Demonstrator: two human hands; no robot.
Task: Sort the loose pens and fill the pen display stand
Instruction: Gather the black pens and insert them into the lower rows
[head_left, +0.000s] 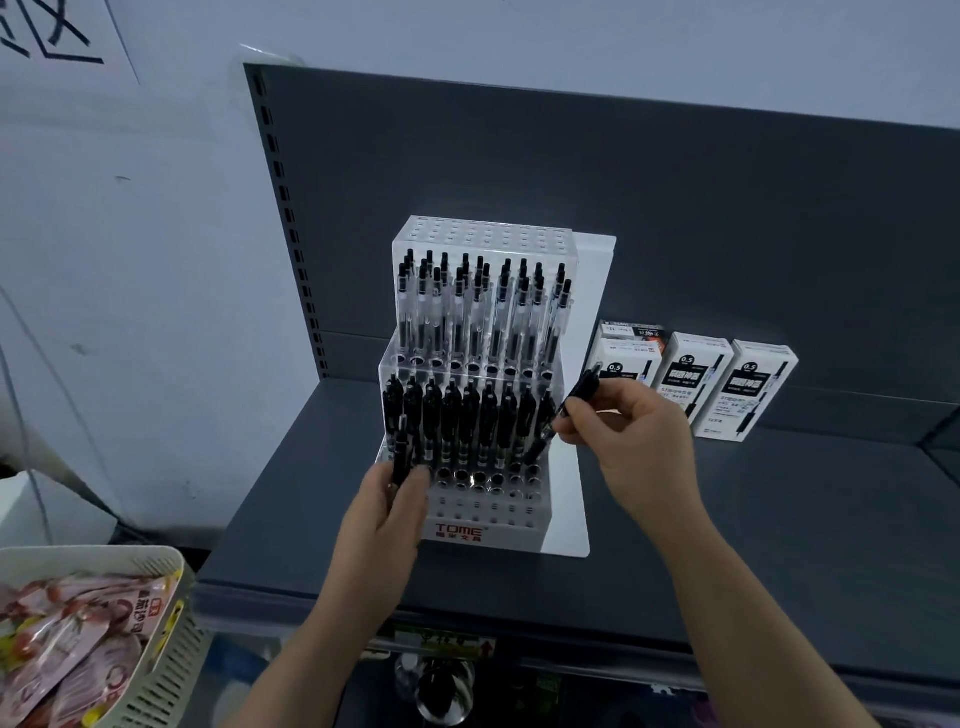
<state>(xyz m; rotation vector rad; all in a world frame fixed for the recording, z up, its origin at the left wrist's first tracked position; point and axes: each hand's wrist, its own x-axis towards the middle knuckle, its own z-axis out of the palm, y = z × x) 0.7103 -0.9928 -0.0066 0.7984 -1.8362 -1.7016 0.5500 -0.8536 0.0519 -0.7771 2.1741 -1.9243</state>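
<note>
Left hand (392, 512) curled round a small bunch of black pens (400, 460), held upright against the front left corner of the pen display stand (460, 532). How many are in the bunch I can't tell. Right hand (631, 441) pinches a single black pen (582, 391) between thumb and fingertips. The pen is tilted, top end up right, lower end down at the right end of the stand's black row; whether its tip sits in a hole is not clear.

The stand is clear acrylic, stepped, with a red TOME label on its front face. The top step's holes are bare. The next step down carries clear-barrelled pens (483, 312) with black tops, upright. The step below is packed with standing black pens (467, 415). The front rows show open holes.

The stand sits on a white board (566, 512) on a dark grey shelf (779, 519). White pen boxes (693, 379) stand upright just right of the stand. A pale slotted basket (166, 639) with pink packets (67, 623) is at lower left, below the shelf edge.
</note>
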